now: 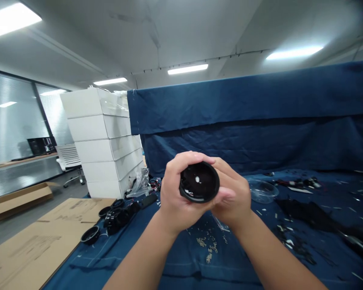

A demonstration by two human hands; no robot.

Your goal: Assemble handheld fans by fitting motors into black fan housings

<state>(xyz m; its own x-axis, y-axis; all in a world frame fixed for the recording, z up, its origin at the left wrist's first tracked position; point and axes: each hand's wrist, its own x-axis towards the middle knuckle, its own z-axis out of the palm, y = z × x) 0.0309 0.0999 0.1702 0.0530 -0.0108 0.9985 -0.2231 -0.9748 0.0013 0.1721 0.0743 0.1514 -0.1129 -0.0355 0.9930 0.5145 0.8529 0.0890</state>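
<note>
A black camera lens (pixel 199 182) is raised over the table, its round dark glossy face turned toward me with a small white reflection in it. My left hand (pixel 177 187) wraps around its left side, fingers over the top. From the right, my right hand (pixel 234 191) closes on the same lens, thumb along the lower right of its rim. Behind the hands, the rest of the barrel is hidden. Below on the blue cloth (pixel 184 257) lie many tiny screws (pixel 210 245) in a loose scatter.
Black rings and barrel parts (pixel 117 217) lie at the left beside flat cardboard (pixel 48 237). White boxes (pixel 93 141) are stacked behind them. A clear plastic bowl (pixel 262 191), a black cloth-like item (pixel 308 213) and small scraps lie to the right. A blue curtain (pixel 245 121) hangs behind.
</note>
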